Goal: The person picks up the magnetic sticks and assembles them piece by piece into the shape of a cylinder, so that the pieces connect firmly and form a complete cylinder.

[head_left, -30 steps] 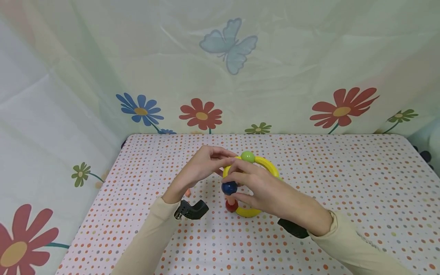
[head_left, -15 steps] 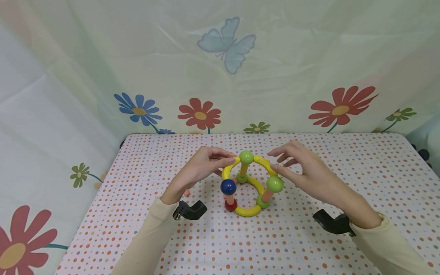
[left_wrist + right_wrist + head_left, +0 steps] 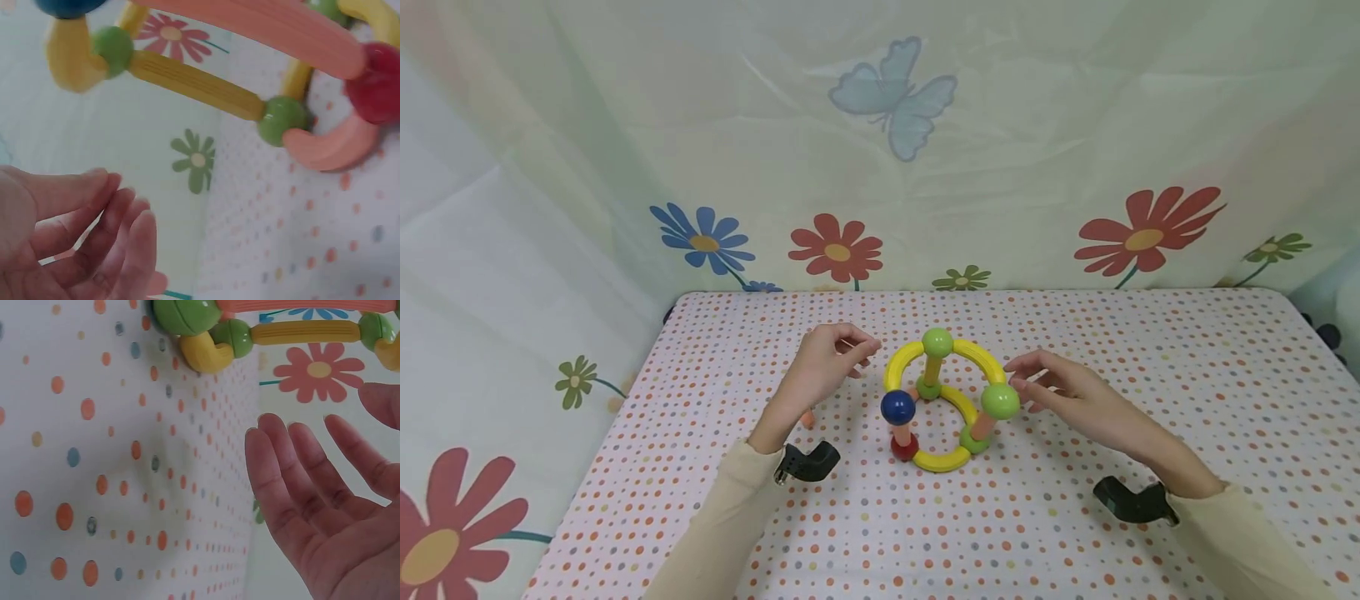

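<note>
A ball-and-rod building toy frame stands upright on the table. Its upper ring has yellow curved rods (image 3: 980, 358), a dark blue ball (image 3: 898, 407) and two light green balls (image 3: 1000, 401). Straight rods (image 3: 933, 369) join it to a lower ring with a red ball (image 3: 904, 446) and green balls. My left hand (image 3: 826, 360) hovers left of the frame, fingers loosely bent, holding nothing. On the other side my right hand (image 3: 1086, 406) has relaxed fingers close to the right green ball. In the right wrist view, a gap shows between that hand (image 3: 319, 487) and the frame.
A small orange piece (image 3: 807, 418) lies on the dotted table (image 3: 865, 533), partly hidden by my left wrist. Behind the table hangs a flowered curtain (image 3: 1037, 150). Black wrist cameras (image 3: 808, 461) sit under both wrists.
My right hand has drawn back from the blue ball to the frame's right side. My left hand has let go of the yellow upper rod and moved left. The frame stays standing.
</note>
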The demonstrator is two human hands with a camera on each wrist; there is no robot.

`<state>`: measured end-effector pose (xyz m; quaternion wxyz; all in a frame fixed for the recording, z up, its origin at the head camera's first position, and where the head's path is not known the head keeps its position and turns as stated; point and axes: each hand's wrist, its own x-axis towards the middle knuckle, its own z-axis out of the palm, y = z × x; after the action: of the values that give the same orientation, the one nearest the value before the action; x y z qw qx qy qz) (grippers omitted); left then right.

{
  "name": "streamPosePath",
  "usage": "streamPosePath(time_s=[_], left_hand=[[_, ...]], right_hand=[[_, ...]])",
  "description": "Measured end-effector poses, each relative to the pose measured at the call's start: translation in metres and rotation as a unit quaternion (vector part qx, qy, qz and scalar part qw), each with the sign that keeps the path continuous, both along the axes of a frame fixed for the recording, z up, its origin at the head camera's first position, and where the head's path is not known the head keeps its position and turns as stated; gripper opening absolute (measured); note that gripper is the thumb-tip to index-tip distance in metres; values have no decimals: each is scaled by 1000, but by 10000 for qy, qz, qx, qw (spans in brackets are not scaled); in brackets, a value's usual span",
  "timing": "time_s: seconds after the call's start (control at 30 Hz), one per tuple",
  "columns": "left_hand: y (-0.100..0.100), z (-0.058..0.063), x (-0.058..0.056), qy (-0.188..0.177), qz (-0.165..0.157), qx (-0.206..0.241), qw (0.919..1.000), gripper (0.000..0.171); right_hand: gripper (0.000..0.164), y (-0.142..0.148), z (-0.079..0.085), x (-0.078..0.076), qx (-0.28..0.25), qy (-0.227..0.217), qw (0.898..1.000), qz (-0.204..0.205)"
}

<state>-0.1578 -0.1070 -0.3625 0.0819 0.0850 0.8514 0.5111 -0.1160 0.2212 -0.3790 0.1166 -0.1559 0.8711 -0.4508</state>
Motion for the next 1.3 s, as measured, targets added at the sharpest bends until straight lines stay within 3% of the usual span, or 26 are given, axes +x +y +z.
streamPosePath(time_s=[0.2,0.33,0.53,0.67,0.77,0.87,0.93,1.03,1.13,1.3], left_hand=[[8,4,1,-63,-389,358,9986,31],[16,10,-1,-27,-616,425,9972,29],[9,4,-1,-190,-291,448,9984,23],[-3,-7,4,-226,-157,-326,9991,17],[-11,-19,12,-367,-517,-1083,9921,10],[-19,-30,21,-355,-695,-1451,9863,8],[-24,-34,26,-176,-499,-1511,9871,6],[-32,-38,29,170,-40,-1698,9853,18],[-40,-41,31,455,256,-1912,9802,11],[-51,-47,34,385,642,-2436,9670,31]], right_hand=[[30,1,-9,0,-53,-222,9994,258],[29,0,-14,0,-14,-246,9989,394],[25,0,-15,0,-45,-81,9985,537],[24,2,-15,1,24,-16,9989,468],[24,2,-15,1,125,56,9991,392],[24,0,-13,-1,244,219,9991,286],[25,-1,-9,-3,295,316,9988,210],[25,-5,1,-7,367,482,9981,105],[26,-9,13,-12,333,623,9975,90],[26,-17,34,-20,181,805,9963,238]])
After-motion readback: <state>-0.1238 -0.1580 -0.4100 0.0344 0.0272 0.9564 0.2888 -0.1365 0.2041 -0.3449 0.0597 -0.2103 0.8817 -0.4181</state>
